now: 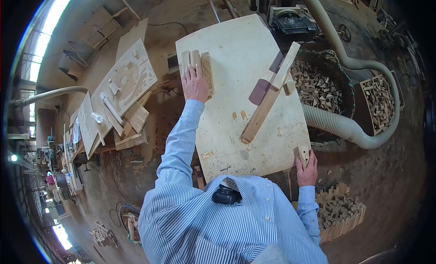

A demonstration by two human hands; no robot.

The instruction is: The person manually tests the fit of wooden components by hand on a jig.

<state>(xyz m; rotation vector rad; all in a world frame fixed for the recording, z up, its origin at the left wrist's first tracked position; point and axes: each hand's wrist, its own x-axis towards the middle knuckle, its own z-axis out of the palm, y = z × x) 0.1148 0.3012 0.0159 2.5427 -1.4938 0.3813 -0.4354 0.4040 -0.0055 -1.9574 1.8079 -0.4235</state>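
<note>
My left hand [194,84] reaches out across the plywood table top [236,50] and lies flat on a group of three upright wooden blocks [197,64] near the far left corner. My right hand [308,169] grips a small wooden block [302,154] at the table's near right edge. A long wooden guide strip [270,93] lies diagonally across the table between the two hands, apart from both. I wear a blue striped shirt.
A round bin of cut wood pieces [318,87] sits right of the table, with a grey dust hose [345,128] curving around it. A crate of offcuts [379,100] stands further right. Stacked small blocks [338,209] lie near my right. Boards and panels [127,82] rest at left.
</note>
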